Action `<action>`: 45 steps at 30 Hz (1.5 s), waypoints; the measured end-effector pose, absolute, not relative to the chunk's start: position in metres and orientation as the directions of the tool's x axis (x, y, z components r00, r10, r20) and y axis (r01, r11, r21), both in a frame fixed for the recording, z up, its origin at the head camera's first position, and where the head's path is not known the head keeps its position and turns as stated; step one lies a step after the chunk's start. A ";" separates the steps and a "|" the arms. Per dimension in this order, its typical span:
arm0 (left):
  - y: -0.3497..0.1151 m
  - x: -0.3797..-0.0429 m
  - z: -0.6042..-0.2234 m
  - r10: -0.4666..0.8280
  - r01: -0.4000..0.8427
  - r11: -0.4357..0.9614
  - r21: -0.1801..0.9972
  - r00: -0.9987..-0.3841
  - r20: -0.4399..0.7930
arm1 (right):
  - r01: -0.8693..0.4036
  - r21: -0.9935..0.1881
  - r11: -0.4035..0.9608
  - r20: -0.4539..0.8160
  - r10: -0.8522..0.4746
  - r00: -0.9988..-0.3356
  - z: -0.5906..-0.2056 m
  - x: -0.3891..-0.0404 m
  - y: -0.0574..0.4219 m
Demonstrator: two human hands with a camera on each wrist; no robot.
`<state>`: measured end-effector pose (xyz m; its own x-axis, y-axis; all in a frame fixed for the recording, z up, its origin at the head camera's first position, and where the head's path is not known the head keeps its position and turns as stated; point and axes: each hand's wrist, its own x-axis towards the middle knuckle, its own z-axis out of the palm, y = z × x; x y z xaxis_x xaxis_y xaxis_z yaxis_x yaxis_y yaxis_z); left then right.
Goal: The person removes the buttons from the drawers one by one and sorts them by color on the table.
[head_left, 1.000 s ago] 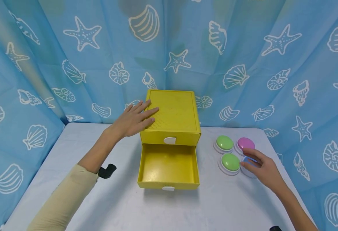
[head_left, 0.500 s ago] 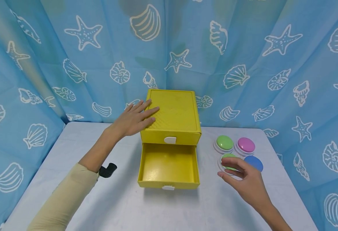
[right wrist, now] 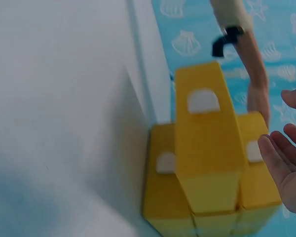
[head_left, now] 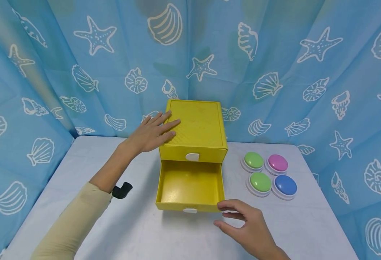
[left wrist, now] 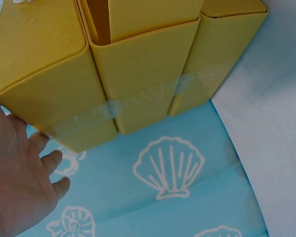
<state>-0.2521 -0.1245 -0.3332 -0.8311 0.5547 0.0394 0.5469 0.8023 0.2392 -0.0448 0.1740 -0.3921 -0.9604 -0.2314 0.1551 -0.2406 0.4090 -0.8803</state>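
A yellow drawer cabinet (head_left: 197, 124) stands at the back of the table. Its middle drawer (head_left: 190, 184) is pulled out, showing a bare yellow inside and a white pull tab (head_left: 189, 210). My left hand (head_left: 148, 135) rests on the cabinet's top left edge, fingers spread; the left wrist view shows this hand (left wrist: 24, 173) along the cabinet's side. Beside the drawer's front right corner is my right hand (head_left: 247, 225), holding nothing, thumb and bent fingers apart. Whether its fingertip touches the drawer, I cannot tell. In the right wrist view that hand (right wrist: 291, 168) appears at the edge.
To the cabinet's right sit dome-topped round buttons on white bases: two green, the nearer green button (head_left: 260, 182) among them, a pink button (head_left: 277, 163) and a blue button (head_left: 285, 185). A blue shell-print curtain (head_left: 112, 83) hangs behind the white table (head_left: 128, 231).
My right hand has moved left and toward me, from over the blue and green buttons to the drawer's front right corner. The left hand stays on the cabinet.
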 end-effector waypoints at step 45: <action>-0.124 -0.252 -0.333 0.541 0.532 0.810 0.247 -0.840 0.039 | -0.419 -0.769 0.482 0.378 -0.186 -0.907 -0.452 -0.057 0.124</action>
